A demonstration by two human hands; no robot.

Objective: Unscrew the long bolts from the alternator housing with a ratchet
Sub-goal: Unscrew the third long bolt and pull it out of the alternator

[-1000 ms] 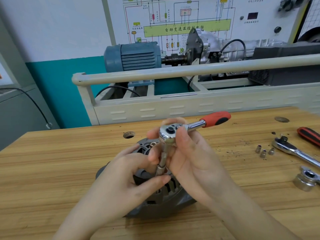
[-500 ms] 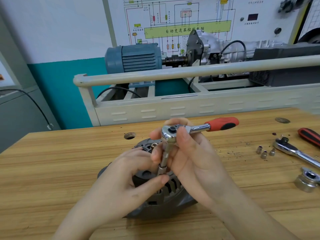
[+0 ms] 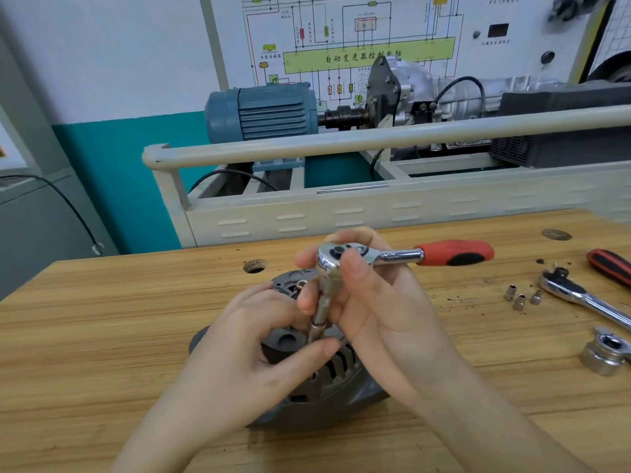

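A dark grey alternator housing (image 3: 327,387) lies on the wooden bench (image 3: 102,336), largely covered by my hands. A chrome ratchet (image 3: 403,257) with a red and black handle stands over it on a long extension and socket (image 3: 321,308) that points down into the housing. My right hand (image 3: 368,302) grips the ratchet head, thumb on top. My left hand (image 3: 259,349) pinches the lower end of the extension at the housing. The bolt itself is hidden under the socket and fingers.
To the right on the bench lie three small sockets (image 3: 520,298), a second ratchet (image 3: 580,297) with a red handle, and a large chrome socket (image 3: 604,353). A bench hole (image 3: 254,265) is behind the housing. A beige rail (image 3: 375,138) and training rig stand beyond the bench.
The ratchet handle has swung clockwise, from pointing up and right to pointing nearly straight right. Both hands keep their grips on the head and the extension.
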